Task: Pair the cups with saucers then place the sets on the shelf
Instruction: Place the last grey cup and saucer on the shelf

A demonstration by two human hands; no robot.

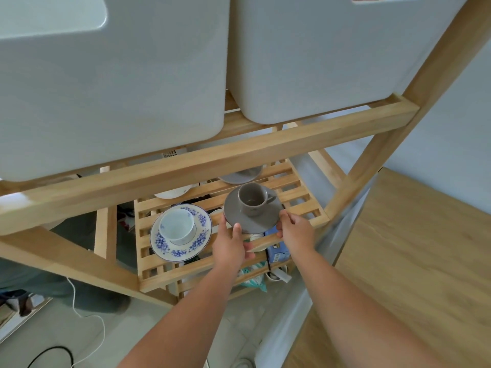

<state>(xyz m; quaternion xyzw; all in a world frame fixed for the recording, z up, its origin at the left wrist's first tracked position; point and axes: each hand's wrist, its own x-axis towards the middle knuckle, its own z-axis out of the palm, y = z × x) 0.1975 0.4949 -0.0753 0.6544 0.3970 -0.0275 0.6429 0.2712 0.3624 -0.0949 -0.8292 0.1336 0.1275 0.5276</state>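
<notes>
A grey cup (252, 199) stands upright on a grey saucer (233, 212), handle pointing right. My left hand (229, 244) grips the saucer's near left rim and my right hand (296, 231) grips its near right rim, holding the set just over the slatted wooden shelf (300, 189). To the left, a white cup (177, 226) rests on a blue floral saucer (198, 241) on the same shelf. Further back, another grey saucer (240, 176) and a white dish (174, 193) are partly hidden under the upper rail.
Two large white bins (318, 62) fill the upper shelf, above a wooden crossbar (212, 160). A blue box (276, 251) and other items lie below the slats. A wooden tabletop (411, 261) is at right. Cables (87, 314) run on the floor at left.
</notes>
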